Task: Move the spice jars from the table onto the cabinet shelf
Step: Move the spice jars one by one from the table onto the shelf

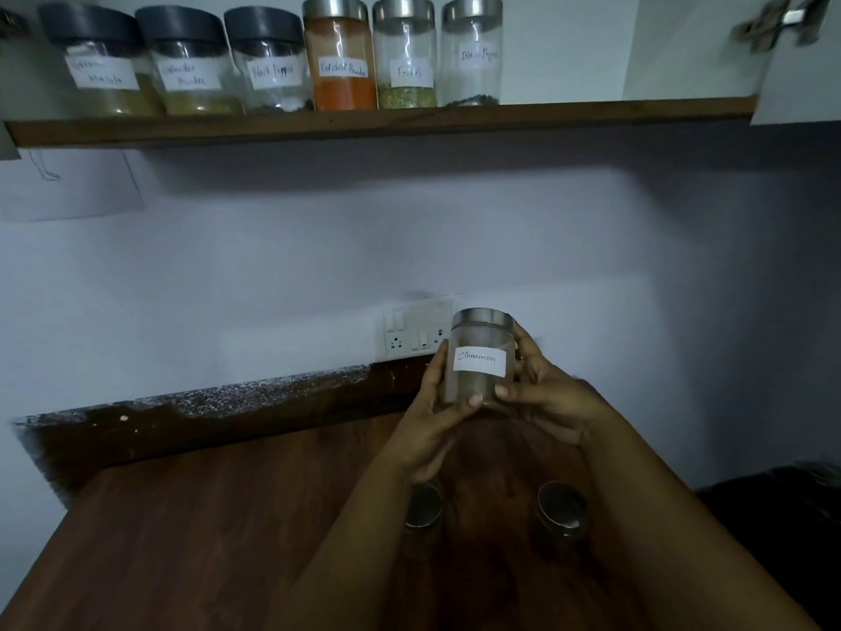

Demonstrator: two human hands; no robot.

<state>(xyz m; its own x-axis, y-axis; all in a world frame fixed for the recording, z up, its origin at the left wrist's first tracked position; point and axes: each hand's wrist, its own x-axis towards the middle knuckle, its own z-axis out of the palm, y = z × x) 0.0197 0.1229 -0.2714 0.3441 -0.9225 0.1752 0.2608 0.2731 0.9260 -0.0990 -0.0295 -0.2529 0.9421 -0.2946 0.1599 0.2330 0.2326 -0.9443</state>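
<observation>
Head view: both hands, left hand and right hand, clasp the cinnamon jar upright, lifted clear above the bench. Best keep it level and aim for the shelf gap right of six jars. Two jars remain on the bench under the forearms; avoid knocking them.

Six jars line the shelf; two jars stand mid-table, below a held jar.

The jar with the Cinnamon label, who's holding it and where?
Both hands hold the cinnamon jar by its glass sides: left hand on its left and bottom edge, right hand on its right.
</observation>
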